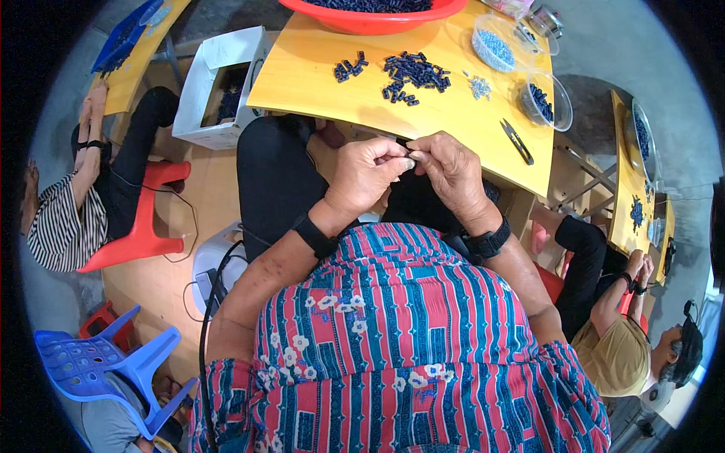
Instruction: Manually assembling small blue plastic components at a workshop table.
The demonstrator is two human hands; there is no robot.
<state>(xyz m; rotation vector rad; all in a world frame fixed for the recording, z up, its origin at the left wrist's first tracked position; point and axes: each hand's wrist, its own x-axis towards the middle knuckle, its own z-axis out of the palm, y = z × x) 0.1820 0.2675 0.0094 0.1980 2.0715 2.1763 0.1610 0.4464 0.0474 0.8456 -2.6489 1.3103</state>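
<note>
Part, small and dark, is in the air between the two hands, in front of the near edge of the table and above the person's lap. The left hand pinches it from its side, with thumb and forefinger together; the other fingers are curled in. The right hand also has its thumb and forefinger pressed together on it, from the opposite side. The fingertips of both hands almost meet, so they hide most of the part, and I cannot tell its exact shape.

On the yellow table there is a loose pile of dark blue pieces, and to the left of it a smaller group of the same kind. To the right of the pile lie some clear bits. Near the right edge, the snips lie flat. Beyond them stands a clear cup with dark pieces inside, and farther is a tub with light blue bits. A red basin, filled with dark pieces, is at the far side.

On the floor, left of the table, there is an open white box. One co-worker sits at left, another at right.
</note>
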